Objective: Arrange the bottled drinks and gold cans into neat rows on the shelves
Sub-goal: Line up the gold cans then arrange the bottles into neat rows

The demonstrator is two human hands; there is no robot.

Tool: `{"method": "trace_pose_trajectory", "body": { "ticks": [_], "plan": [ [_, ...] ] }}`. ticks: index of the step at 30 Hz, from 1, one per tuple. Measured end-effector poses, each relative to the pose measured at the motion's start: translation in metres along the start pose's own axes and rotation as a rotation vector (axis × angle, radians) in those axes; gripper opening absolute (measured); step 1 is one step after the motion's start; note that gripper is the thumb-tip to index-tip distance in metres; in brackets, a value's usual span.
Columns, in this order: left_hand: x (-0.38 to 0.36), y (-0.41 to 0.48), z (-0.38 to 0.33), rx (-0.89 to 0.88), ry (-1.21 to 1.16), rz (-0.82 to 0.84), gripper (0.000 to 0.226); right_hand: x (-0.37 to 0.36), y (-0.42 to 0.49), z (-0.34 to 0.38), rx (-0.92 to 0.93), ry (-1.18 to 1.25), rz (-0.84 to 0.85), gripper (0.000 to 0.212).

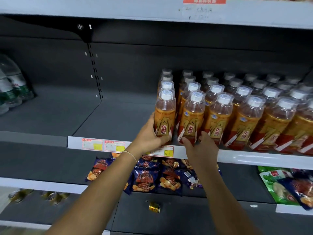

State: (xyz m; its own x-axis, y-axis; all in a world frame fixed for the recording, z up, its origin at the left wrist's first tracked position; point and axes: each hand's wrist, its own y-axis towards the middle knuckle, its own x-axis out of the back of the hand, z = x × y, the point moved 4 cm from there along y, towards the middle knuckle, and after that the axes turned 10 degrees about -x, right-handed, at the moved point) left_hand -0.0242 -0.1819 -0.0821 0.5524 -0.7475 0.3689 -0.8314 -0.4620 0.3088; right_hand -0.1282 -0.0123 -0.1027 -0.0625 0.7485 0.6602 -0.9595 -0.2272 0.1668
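At frame center, the left hand (pixel 149 134) clasps the leftmost front bottle (pixel 165 114) from its left. The right hand (pixel 202 148) curls round the 2nd bottle (pixel 192 119) at its base.

The bottled drinks (pixel 250 119) stand in rows, front to back, on the right half of the middle shelf (pixel 254 158). The left hand (pixel 149 134) grips the front bottle (pixel 165 116) of the leftmost row. The right hand (pixel 201 146) holds the next front bottle (pixel 192 119) just beside it. Water bottles (pixel 11 85) sit far left. Snack bags (pixel 152 178) lie 1 shelf below, and 1 can (pixel 154 207) lies lower still.
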Motion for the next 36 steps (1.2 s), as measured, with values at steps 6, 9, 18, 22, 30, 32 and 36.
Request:
{"method": "trace_pose_trajectory", "body": {
  "ticks": [6,9,18,22,30,32,36],
  "plan": [
    [-0.009,-0.001,0.004,0.039,0.175,-0.177,0.075,-0.005,0.009,0.003,0.077,-0.065,0.015,0.042],
    [-0.010,-0.001,0.005,0.039,0.189,-0.203,0.072,-0.005,0.010,0.005,0.105,-0.070,0.009,0.041],
    [-0.013,-0.003,0.004,0.022,0.213,-0.204,0.061,-0.004,0.013,0.001,0.129,-0.058,0.027,0.045],
    [-0.013,-0.004,0.003,0.027,0.236,-0.182,0.062,0.000,0.014,0.002,0.128,-0.068,0.058,0.044],
    [-0.005,-0.018,0.005,-0.004,0.560,-0.267,0.063,0.046,0.027,-0.027,0.024,0.031,-0.174,0.037],
    [-0.007,-0.017,0.002,-0.014,0.618,-0.270,0.059,0.045,0.033,-0.032,-0.026,0.022,-0.150,0.041],
    [-0.006,-0.009,-0.001,-0.013,0.660,-0.283,0.054,0.039,0.039,-0.032,-0.045,0.026,-0.126,0.037]
  ]
}}
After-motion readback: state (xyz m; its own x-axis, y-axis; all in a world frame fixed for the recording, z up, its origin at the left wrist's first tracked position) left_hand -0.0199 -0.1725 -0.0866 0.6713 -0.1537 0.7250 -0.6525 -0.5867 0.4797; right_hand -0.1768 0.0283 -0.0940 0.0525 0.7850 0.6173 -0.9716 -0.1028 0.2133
